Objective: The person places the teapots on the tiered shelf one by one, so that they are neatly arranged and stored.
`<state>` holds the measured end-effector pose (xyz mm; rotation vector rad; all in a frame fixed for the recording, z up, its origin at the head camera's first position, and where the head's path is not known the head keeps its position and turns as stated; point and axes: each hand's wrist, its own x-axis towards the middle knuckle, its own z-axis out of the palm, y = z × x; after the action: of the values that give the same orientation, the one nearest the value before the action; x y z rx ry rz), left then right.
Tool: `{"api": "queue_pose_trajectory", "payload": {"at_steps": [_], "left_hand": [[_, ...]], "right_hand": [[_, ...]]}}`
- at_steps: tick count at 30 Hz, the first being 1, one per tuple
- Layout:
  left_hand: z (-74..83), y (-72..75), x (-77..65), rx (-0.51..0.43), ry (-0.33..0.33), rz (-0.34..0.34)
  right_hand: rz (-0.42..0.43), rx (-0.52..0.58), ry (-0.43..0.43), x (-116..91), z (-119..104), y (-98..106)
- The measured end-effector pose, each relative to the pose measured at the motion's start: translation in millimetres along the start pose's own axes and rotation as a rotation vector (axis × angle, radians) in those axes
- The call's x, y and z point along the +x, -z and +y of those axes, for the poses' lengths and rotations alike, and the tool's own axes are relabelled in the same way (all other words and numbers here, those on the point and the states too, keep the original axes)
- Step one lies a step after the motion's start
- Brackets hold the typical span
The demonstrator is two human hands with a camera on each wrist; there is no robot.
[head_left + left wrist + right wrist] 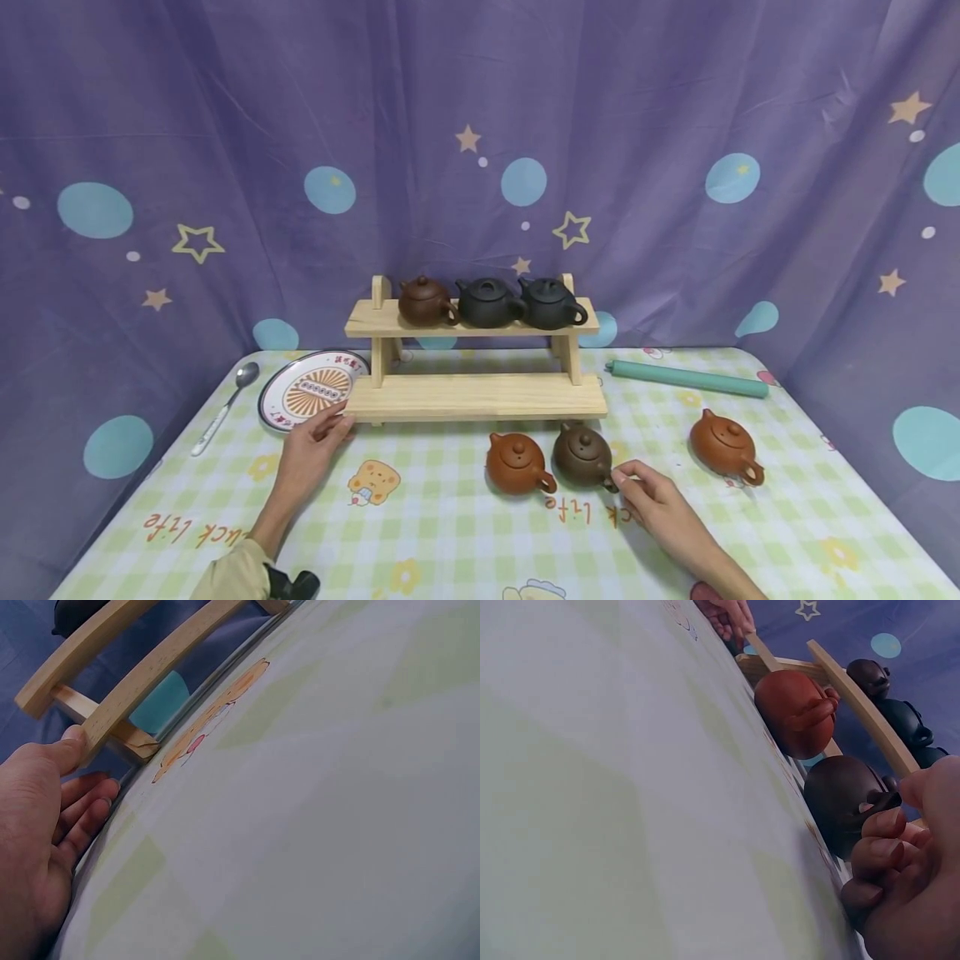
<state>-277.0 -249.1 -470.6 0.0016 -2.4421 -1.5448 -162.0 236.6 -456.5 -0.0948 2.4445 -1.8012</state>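
Note:
At the left end of a two-tier wooden display shelf (480, 396), my left hand (311, 450) holds the corner of the lower board. Its thumb presses the board's edge in the left wrist view, the other fingers bent below. My right hand (660, 504) pinches the handle of a dark brown teapot (581, 456), which is in front of the shelf. Beside that pot, on its left, sits an orange-brown teapot (516, 462). Another orange-brown teapot (723, 444) sits farther right. On the upper board stand a brown teapot (423, 302) and two black teapots, one in the middle (486, 304) and one at right (550, 304).
A patterned plate (273, 400) lies left of the shelf, partly behind my left hand. Farther left is a spoon (228, 404) with a white handle. A green rolled-up stick (686, 377) lies at the back right. The checked tablecloth (450, 542) meets a purple curtain (637, 100) behind.

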Motion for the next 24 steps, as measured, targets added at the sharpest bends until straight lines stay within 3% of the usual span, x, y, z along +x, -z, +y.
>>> {"api": "queue_pose_trajectory", "payload": {"at_steps": [24], "left_hand": [[-2.7,1.7,-1.6,-0.037,-0.049,-0.010]], "right_hand": [[-0.019,-0.027,-0.028,3.2,-4.2,-5.0]]}}
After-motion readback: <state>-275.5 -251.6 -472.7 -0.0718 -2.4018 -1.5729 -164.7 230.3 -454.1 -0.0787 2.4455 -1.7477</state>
